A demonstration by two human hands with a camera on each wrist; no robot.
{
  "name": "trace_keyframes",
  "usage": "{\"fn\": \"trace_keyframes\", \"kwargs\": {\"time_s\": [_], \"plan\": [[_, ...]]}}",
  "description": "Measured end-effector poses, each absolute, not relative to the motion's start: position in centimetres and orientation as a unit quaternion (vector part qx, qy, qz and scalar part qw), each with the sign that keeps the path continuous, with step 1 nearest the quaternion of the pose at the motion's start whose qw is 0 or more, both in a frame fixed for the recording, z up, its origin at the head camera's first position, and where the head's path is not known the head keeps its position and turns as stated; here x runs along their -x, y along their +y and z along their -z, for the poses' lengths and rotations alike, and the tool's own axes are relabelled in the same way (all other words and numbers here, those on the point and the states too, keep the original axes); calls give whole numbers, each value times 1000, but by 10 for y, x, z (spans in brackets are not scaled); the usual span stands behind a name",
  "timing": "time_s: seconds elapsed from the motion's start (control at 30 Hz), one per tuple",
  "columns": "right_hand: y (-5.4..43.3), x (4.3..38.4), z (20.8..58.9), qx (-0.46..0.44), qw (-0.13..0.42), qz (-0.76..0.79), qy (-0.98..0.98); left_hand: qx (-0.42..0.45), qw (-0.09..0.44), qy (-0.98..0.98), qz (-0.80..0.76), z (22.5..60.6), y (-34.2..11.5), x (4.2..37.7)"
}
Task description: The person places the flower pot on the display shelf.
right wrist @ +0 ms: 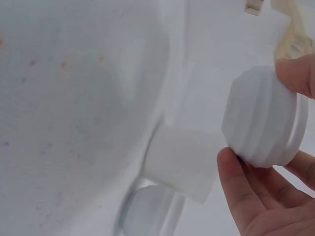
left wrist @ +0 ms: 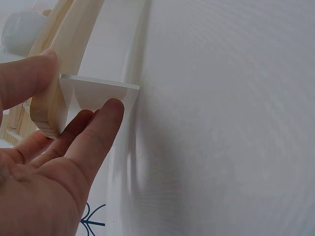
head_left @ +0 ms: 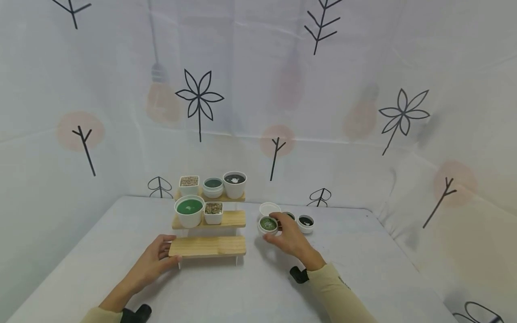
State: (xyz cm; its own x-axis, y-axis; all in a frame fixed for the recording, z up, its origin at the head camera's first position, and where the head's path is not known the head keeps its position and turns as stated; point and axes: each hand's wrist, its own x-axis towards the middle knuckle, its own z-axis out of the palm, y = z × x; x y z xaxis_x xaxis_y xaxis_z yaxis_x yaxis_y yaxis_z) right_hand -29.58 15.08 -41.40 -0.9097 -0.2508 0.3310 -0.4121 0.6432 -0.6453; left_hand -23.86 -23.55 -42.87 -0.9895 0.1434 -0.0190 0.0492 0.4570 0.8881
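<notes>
My left hand [head_left: 152,260] grips the left end of the bottom step of a three-step wooden shelf stand [head_left: 208,246]. In the left wrist view, its thumb lies on the board and the fingers reach underneath, close to a white leg [left wrist: 101,87]. My right hand [head_left: 291,237] pinches a small round white pot [head_left: 268,224] with green contents between thumb and fingers. The right wrist view shows this pot's ribbed wall [right wrist: 258,118] tilted and raised over the table. The bottom step carries nothing.
Two pots stand on the middle step, a green-filled round pot [head_left: 189,212] and a square pot [head_left: 213,213]. Three more pots line the top step [head_left: 190,186]. Beyond my right hand stand a white pot [head_left: 269,208], a partly hidden pot [head_left: 289,216] and a dark-filled pot [head_left: 305,224].
</notes>
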Motion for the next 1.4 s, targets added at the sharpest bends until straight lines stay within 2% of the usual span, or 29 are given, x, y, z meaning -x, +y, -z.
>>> {"fn": "trace_keyframes", "kwargs": {"time_s": [0.43, 0.73, 1.4], "plan": [[135, 297, 393, -216, 163, -391, -880, -57, 45, 851, -520, 428, -236, 239], [116, 300, 375, -239, 183, -404, -864, -55, 47, 851, -520, 429, -237, 241], [76, 313, 377, -286, 186, -425, -838, -47, 45, 856, -513, 431, -237, 242]]}}
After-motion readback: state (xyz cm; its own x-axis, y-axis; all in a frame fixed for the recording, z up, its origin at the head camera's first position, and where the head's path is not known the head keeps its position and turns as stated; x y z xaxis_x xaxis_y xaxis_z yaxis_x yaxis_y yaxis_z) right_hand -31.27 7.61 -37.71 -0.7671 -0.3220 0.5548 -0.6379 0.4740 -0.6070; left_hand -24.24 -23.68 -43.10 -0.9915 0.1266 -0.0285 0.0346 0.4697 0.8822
